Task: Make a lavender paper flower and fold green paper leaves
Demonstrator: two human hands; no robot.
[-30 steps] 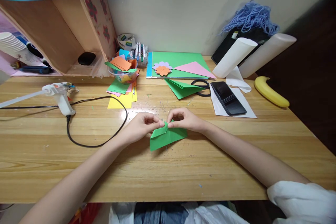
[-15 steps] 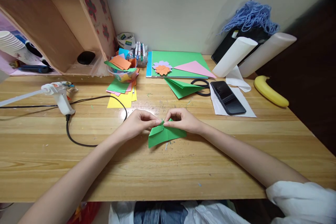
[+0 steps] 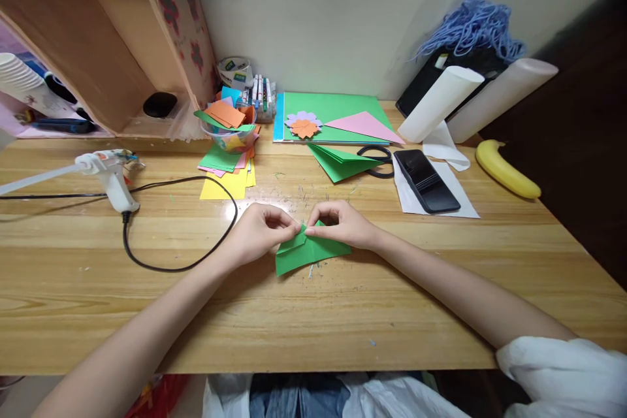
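A creased piece of green paper (image 3: 313,250) is held just above the wooden table, near its middle. My left hand (image 3: 262,232) pinches its upper edge between thumb and fingers. Close beside it, my right hand (image 3: 343,225) pinches the same edge, the two thumb tips almost meeting. A folded flap shows on the paper's left part; the fingertips hide some of the top edge. Beyond my hands lies a folded green paper (image 3: 337,163), partly over black-handled scissors (image 3: 377,162), whose blades are hidden.
A glue gun (image 3: 110,179) with a looping black cord stands left. Paper scraps fill a plastic tub (image 3: 230,137). Paper flowers (image 3: 304,128) and a pink triangle (image 3: 365,125) rest on green sheets. Rightward are a phone (image 3: 427,181), white rolls (image 3: 441,104) and a banana (image 3: 507,170).
Both hands keep their pinch on the green paper. Its left flap lies a little flatter and its right corner reaches slightly farther right. The camera view has shifted slightly.
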